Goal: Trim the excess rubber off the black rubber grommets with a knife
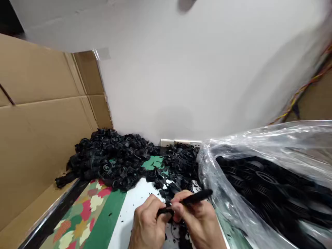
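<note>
Left hand (146, 223) pinches small black part (164, 210); right hand (198, 219) clamped on black tool (197, 197) (near centre of desk (133, 204)).

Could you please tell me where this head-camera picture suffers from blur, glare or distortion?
In the head view, the upper right corner is smeared, so the coloured wires blur; glare streaks the clear plastic bag; wide-angle distortion tilts the cardboard wall; the left hand, pinching a black part, and right hand, gripping a black tool, look sharp.

Workshop bench: black plastic parts heap (109, 160), cardboard (38, 131), bagged stock (261, 181).
</note>
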The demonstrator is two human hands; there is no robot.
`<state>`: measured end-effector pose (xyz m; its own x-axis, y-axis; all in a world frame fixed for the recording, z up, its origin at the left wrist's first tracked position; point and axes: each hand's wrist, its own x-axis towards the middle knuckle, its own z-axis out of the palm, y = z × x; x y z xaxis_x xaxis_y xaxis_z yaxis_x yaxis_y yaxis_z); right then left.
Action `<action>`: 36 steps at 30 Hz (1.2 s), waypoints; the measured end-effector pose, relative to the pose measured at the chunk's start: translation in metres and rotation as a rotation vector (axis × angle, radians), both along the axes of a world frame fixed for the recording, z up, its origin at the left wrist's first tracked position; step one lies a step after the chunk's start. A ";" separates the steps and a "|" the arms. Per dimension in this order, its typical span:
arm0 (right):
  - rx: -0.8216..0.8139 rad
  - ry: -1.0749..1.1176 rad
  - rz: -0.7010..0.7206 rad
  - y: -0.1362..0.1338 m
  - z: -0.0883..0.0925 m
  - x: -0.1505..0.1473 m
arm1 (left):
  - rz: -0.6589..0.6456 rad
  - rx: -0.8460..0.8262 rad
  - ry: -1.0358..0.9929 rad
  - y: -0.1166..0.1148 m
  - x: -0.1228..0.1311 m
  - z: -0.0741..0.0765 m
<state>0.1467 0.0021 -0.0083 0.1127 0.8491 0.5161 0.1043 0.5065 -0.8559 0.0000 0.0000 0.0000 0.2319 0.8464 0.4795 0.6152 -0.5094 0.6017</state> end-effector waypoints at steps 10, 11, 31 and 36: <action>-0.196 0.061 -0.261 0.011 0.017 0.036 | -0.031 -0.038 -0.234 0.002 0.002 0.007; -0.256 0.108 -0.190 0.011 0.017 0.036 | -0.032 -0.034 -0.242 0.002 0.003 0.008; -0.437 0.231 0.094 0.009 0.021 0.017 | 0.041 -0.115 -0.325 0.005 0.005 0.010; -0.453 0.139 0.065 0.010 0.017 0.016 | 0.123 -0.370 -0.597 0.009 0.005 0.011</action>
<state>0.1629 0.0118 0.0085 0.0939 0.9926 0.0766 -0.0467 0.0813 -0.9956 0.0050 0.0092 0.0115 -0.0881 0.9812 0.1715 0.1665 -0.1553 0.9737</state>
